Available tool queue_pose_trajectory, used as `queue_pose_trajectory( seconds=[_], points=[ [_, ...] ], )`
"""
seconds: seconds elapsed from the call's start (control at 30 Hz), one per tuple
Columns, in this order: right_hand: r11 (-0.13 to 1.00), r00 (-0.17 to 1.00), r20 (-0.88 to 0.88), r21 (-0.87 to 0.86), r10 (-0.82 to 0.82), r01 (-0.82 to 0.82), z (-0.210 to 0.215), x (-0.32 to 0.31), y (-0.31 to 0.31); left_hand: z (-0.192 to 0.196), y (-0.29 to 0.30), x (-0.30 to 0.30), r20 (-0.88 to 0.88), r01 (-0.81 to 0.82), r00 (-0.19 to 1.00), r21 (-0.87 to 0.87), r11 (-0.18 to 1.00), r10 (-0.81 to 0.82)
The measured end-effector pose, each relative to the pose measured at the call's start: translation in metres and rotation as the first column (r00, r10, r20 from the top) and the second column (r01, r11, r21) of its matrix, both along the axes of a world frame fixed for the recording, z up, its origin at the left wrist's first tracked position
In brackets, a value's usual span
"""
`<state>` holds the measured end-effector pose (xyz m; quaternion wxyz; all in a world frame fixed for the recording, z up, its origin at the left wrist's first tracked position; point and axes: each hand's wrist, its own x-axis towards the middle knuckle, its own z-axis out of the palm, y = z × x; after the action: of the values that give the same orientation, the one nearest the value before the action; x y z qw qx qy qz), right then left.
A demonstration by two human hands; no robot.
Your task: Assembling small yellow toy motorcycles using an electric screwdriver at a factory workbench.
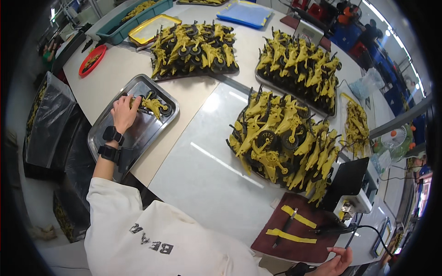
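My left hand (123, 115) reaches into a shallow metal tray (109, 136), its fingers closed around one end of a yellow-and-black toy motorcycle (152, 106). Part of that toy is hidden under the fingers, and black wheels show beside it. At the lower right, my right hand (335, 264) is partly cut off by the frame edge. Its fingertips meet the lower end of a thin dark rod (352, 237), whose exact kind is unclear. Beside it lies a maroon mat (271, 246) with yellow tape strips (291, 236) and a slim dark tool (286, 227).
Heaped trays of toy motorcycles (281, 133) stand at centre right, with more motorcycles (193, 48) behind and others (299, 64) farther right. A small machine with a black panel (346, 181) borders the mat. A red dish (92, 60) and a green bin (133, 23) sit far left.
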<state>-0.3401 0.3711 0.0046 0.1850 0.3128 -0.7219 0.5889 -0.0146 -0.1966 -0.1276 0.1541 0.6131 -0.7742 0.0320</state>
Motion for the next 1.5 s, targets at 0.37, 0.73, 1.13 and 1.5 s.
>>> queue_pose_trajectory(
  seconds=[0.37, 0.73, 1.13, 1.5],
  points=[
    [0.978, 0.994, 0.106, 0.209, -0.036, 0.013, -0.023, -0.020, 0.003, -0.003, -0.064, -0.023, -0.280, 0.425, 0.859, -0.077, 0.902, -0.428],
    [0.948, 0.980, 0.150, 0.309, -0.130, 0.078, -0.038, -0.043, 0.027, -0.017, -0.014, -0.032, 0.063, 0.431, 0.898, 0.070, 0.900, -0.435],
    [0.832, 0.775, 0.307, 0.267, -0.552, 0.487, -0.047, -0.042, 0.050, 0.155, 0.168, -0.326, 0.001, 0.978, 0.175, 0.117, 0.174, -0.985],
    [0.798, 0.555, 0.654, 0.127, -0.514, 0.589, -0.069, -0.051, 0.080, 0.142, 0.168, -0.340, -0.078, 0.961, 0.126, 0.258, 0.102, -0.989]
  ],
)
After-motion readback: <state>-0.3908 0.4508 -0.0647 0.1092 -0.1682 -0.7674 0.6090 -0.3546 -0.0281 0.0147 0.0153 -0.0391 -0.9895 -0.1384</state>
